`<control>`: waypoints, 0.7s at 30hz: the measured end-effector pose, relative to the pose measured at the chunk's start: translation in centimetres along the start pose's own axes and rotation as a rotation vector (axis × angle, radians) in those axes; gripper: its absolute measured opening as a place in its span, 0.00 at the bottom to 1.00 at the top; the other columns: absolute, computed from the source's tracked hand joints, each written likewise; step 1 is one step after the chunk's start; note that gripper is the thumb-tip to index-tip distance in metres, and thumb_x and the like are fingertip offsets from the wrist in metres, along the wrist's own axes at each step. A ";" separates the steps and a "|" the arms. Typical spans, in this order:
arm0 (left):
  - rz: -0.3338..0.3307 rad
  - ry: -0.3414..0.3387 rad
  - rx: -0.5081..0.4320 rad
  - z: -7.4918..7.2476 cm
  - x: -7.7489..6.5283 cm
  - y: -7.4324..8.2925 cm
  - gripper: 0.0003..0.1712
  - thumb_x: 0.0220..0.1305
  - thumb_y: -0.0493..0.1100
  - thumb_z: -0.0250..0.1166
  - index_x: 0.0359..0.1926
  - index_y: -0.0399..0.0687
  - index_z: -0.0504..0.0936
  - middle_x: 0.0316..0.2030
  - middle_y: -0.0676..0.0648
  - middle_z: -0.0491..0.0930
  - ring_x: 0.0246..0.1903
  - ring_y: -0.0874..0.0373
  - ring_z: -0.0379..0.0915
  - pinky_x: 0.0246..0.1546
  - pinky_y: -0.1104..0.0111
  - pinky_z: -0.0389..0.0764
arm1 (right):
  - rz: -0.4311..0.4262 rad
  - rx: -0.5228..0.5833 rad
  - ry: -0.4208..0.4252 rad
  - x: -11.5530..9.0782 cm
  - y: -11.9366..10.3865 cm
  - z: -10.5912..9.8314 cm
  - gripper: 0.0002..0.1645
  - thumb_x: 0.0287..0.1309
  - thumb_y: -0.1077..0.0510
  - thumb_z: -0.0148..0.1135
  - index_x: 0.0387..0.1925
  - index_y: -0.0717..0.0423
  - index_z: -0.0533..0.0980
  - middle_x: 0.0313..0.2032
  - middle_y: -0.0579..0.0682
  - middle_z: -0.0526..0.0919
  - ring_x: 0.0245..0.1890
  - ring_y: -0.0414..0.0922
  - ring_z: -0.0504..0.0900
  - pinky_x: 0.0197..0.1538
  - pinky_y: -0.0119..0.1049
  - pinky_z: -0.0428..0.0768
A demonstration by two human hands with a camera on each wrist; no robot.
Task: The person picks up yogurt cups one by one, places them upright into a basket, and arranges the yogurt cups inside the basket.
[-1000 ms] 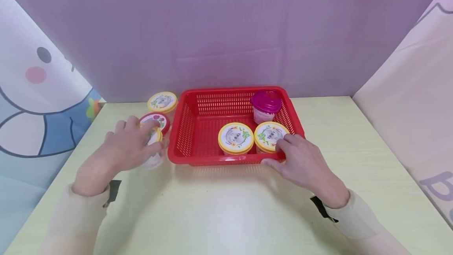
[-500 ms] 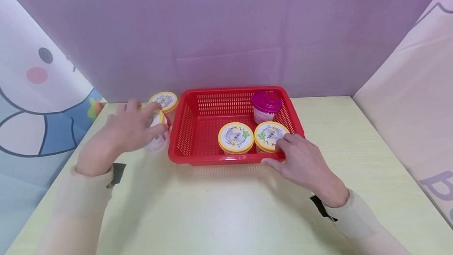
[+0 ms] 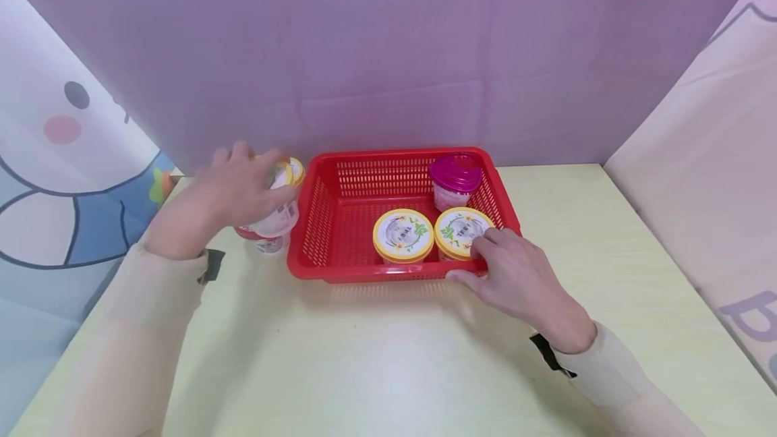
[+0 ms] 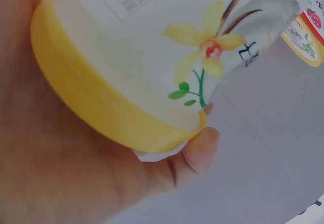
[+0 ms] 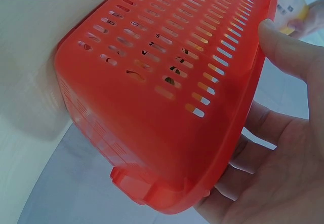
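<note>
My left hand (image 3: 233,191) grips a yellow-lidded ice cream cup (image 3: 276,221) from above, beside the left end of the red basket (image 3: 364,273). A vanilla flower is printed on this cup (image 4: 147,62) in the left wrist view. Beneath it, mostly hidden, stands a red-lidded cup (image 3: 245,233). Another yellow-lidded cup (image 3: 297,168) shows partly behind the hand. The right hand (image 3: 522,282) holds the basket's front rim near the right corner, thumb outside and fingers inside. In the basket are two yellow-lidded cups (image 3: 403,237) at the front and one purple-lidded cup (image 3: 456,177) at the back right.
The basket stands on a pale wooden table (image 3: 376,363), close to a purple backdrop (image 3: 388,52). Printed cloth panels (image 3: 61,208) rise along both sides. Inside the basket, the left half shows its bare red mesh floor (image 3: 355,231).
My left hand has carried the yellow-lidded cup away from me and slightly right, over the red-lidded cup. The right hand keeps its hold on the basket, which has barely moved.
</note>
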State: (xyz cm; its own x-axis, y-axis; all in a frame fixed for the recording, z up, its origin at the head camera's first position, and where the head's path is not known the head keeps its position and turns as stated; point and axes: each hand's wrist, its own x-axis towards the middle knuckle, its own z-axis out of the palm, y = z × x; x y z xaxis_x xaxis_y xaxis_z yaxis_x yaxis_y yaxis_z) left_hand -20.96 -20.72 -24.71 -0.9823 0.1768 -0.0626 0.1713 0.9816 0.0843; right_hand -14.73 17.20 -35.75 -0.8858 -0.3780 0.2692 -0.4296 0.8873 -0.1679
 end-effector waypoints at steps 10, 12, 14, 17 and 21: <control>-0.004 -0.021 -0.037 -0.2 2.4 1.1 0.48 0.54 0.57 0.73 0.72 0.53 0.61 0.60 0.33 0.63 0.59 0.34 0.58 0.50 0.37 0.76 | 0.000 0.000 0.005 0.0 0.0 0.0 0.27 0.44 0.38 0.80 0.31 0.54 0.79 0.31 0.48 0.79 0.33 0.46 0.75 0.35 0.43 0.79; -0.006 -0.019 -0.044 -0.3 2.7 1.3 0.49 0.54 0.57 0.74 0.72 0.54 0.61 0.59 0.34 0.63 0.59 0.35 0.59 0.50 0.37 0.77 | -0.001 0.001 0.007 0.0 0.0 0.0 0.27 0.44 0.38 0.80 0.31 0.54 0.79 0.31 0.48 0.79 0.33 0.46 0.75 0.35 0.43 0.79; -0.005 -0.022 -0.041 -0.3 3.0 1.6 0.49 0.54 0.56 0.73 0.73 0.54 0.61 0.60 0.35 0.63 0.59 0.35 0.59 0.50 0.38 0.78 | -0.003 0.001 0.007 0.0 0.0 0.0 0.27 0.45 0.38 0.80 0.31 0.54 0.79 0.31 0.48 0.78 0.33 0.46 0.75 0.35 0.43 0.79; -0.007 -0.029 -0.027 -0.3 3.6 2.2 0.48 0.56 0.57 0.72 0.74 0.55 0.60 0.61 0.35 0.62 0.60 0.35 0.58 0.51 0.38 0.77 | -0.005 -0.002 0.007 0.0 0.0 0.1 0.28 0.44 0.38 0.80 0.31 0.54 0.79 0.31 0.48 0.78 0.33 0.46 0.75 0.35 0.43 0.79; -0.001 -0.042 -0.021 -0.5 4.4 2.9 0.47 0.60 0.59 0.69 0.76 0.56 0.59 0.62 0.34 0.61 0.62 0.35 0.57 0.53 0.38 0.76 | -0.008 -0.006 0.012 0.1 0.0 0.2 0.28 0.44 0.37 0.80 0.31 0.54 0.79 0.31 0.48 0.78 0.33 0.46 0.75 0.35 0.43 0.80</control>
State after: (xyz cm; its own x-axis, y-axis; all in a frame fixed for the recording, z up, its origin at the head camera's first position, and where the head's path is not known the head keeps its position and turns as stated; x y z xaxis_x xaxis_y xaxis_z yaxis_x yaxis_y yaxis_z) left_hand -24.83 -17.08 -24.28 -0.9783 0.1792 -0.1039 0.1684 0.9801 0.1052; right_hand -14.81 17.10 -35.93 -0.8800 -0.3822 0.2818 -0.4360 0.8856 -0.1603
